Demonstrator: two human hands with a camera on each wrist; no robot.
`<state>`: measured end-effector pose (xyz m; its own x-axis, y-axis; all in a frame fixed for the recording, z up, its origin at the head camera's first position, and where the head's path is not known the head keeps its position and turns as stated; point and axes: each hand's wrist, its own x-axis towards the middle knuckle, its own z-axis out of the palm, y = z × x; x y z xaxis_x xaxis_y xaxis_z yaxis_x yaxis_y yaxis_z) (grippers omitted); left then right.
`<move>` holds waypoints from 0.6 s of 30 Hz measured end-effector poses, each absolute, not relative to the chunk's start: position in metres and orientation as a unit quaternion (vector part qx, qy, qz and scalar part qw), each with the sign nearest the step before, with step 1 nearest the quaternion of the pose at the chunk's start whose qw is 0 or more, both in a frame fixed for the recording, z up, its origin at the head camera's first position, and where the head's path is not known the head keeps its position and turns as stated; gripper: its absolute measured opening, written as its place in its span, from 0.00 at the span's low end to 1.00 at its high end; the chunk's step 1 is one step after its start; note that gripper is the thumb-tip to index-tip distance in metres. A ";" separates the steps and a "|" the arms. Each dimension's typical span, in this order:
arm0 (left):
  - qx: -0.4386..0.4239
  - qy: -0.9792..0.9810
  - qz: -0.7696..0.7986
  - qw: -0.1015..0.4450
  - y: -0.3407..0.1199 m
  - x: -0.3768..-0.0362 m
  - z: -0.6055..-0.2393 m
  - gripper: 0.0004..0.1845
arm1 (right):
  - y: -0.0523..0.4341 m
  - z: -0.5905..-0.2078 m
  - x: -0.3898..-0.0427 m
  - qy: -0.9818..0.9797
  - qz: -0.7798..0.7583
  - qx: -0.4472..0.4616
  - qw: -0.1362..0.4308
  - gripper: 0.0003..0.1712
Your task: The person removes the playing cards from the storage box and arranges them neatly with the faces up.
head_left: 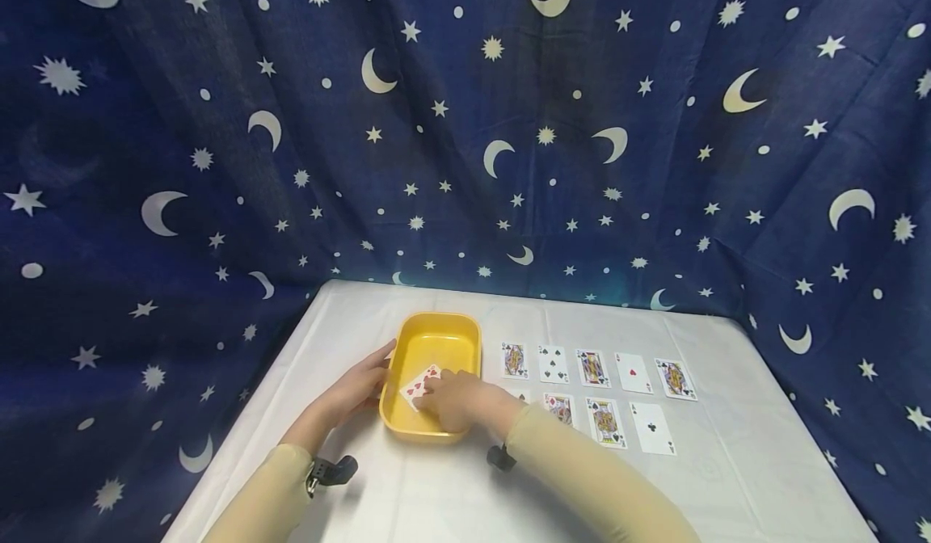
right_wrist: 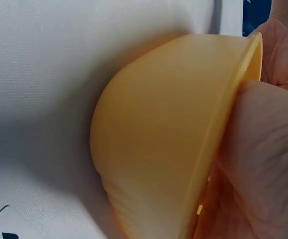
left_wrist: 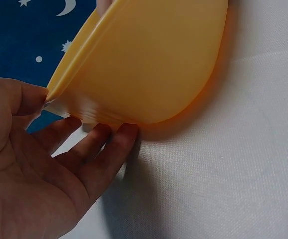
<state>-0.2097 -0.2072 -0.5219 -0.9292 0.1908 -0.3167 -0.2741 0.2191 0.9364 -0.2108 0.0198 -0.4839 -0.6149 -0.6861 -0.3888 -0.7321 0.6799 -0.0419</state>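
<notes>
A yellow plastic tub (head_left: 445, 351) stands on the white table. My left hand (head_left: 359, 388) is at its left side; in the left wrist view the thumb is at the rim and the other fingers press against the outer wall from below. My right hand (head_left: 454, 400) reaches down into the tub, fingers bent at the edge of a red heart playing card (head_left: 413, 389). The card lies slanted inside the tub, partly covered by that hand. In the right wrist view the tub wall hides the right fingertips.
Right of the tub, face-up playing cards lie in two rows, among them a five of spades (head_left: 553, 364), an ace of hearts (head_left: 634, 372) and an ace of clubs (head_left: 653, 428). My right arm partly covers the front row. A dark blue star-and-moon curtain (head_left: 451, 155) hangs behind the table.
</notes>
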 end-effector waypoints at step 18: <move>-0.032 0.763 0.618 0.188 -0.207 -0.210 -0.522 0.35 | 0.017 -0.478 -0.205 0.906 0.094 -0.382 0.156 0.33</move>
<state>-0.2100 -0.2068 -0.5216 -0.9270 0.1843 -0.3266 -0.2810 0.2351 0.9305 -0.2049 0.0175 -0.4782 -0.6595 -0.6627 -0.3548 -0.7214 0.6906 0.0510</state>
